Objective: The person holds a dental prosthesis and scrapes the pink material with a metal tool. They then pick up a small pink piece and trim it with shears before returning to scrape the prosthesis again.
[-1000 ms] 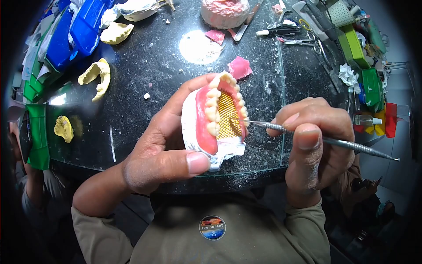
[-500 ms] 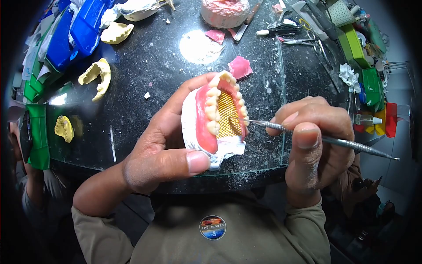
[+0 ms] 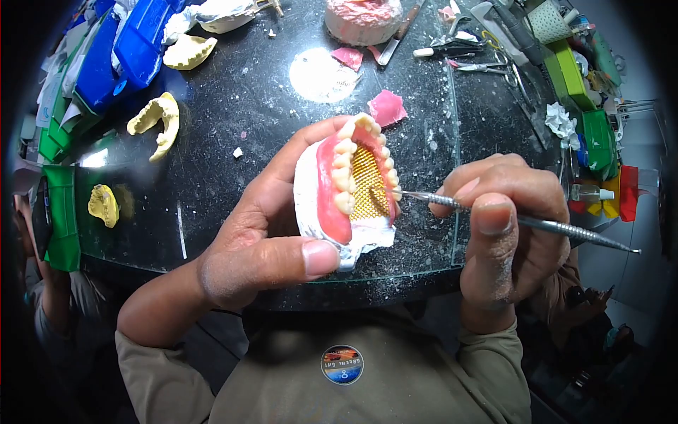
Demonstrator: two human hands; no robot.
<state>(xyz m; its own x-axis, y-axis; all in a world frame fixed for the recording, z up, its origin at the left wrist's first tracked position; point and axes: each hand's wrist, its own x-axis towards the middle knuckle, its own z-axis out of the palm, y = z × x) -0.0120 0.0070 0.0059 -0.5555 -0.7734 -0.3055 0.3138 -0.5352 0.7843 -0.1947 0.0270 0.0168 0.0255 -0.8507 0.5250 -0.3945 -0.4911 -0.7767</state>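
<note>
My left hand (image 3: 261,237) is wrapped round a white plaster dental model (image 3: 308,191), its thumb pressed on the near end. On the model sits a denture (image 3: 332,205) with pink wax gums and cream teeth. A gold mesh (image 3: 369,180) lines its palate. My right hand (image 3: 505,226) holds a thin metal dental carver (image 3: 558,227) in a pen grip. The tool's slim tip reaches the inner side of the right-hand teeth, by the mesh; whether it touches cannot be made out. Past the model lies a piece of pink wax (image 3: 387,108).
Yellow dental casts (image 3: 159,124) lie on the dark table (image 3: 233,191) at left, near blue bins (image 3: 141,53). A pink-topped plaster model (image 3: 364,20) and a wax knife (image 3: 401,34) are at the back. Scissors (image 3: 508,67) and a green box (image 3: 565,74) stand at right.
The view has shifted very slightly. Both hands keep their grips, and the carver stays at almost the same spot on the denture.
</note>
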